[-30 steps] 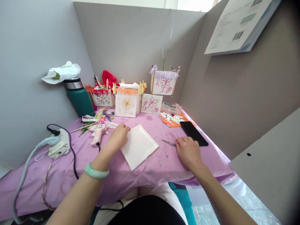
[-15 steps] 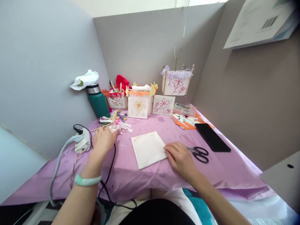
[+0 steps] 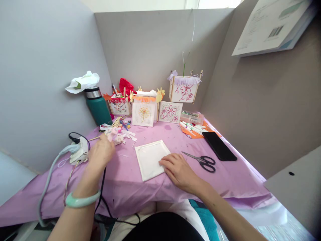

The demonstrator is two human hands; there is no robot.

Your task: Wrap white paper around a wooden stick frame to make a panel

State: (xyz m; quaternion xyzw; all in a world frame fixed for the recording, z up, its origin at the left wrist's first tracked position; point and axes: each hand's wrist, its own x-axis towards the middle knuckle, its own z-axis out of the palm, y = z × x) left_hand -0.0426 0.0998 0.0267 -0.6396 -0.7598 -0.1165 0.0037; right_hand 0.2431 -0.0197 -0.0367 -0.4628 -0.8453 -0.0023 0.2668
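Observation:
A white square panel [image 3: 149, 160] with a narrow raised border lies flat on the purple cloth in front of me. My right hand [image 3: 178, 170] rests on its right edge, fingers stretched out and lying over the corner. Black-handled scissors [image 3: 202, 161] lie partly open to the right of that hand. My left hand [image 3: 102, 151], a pale green bangle [image 3: 82, 200] on its wrist, reaches to a heap of pinkish-white scraps [image 3: 119, 134]. Motion blurs its fingers and they are partly turned from view, so any hold there is unclear.
A teal bottle [image 3: 99, 108] stands at the back left, near a power strip [image 3: 79, 151] with cables. Decorated boxes and flower-drawn panels [image 3: 170, 112] line the back. Markers [image 3: 192, 127] and a black phone [image 3: 219, 146] lie right. Grey partitions [image 3: 150, 47] enclose the table.
My left hand has drawn back slightly from the scraps. My right hand has slid further onto the panel and away from the scissors, uncovering their blades. The whole view has shifted a little.

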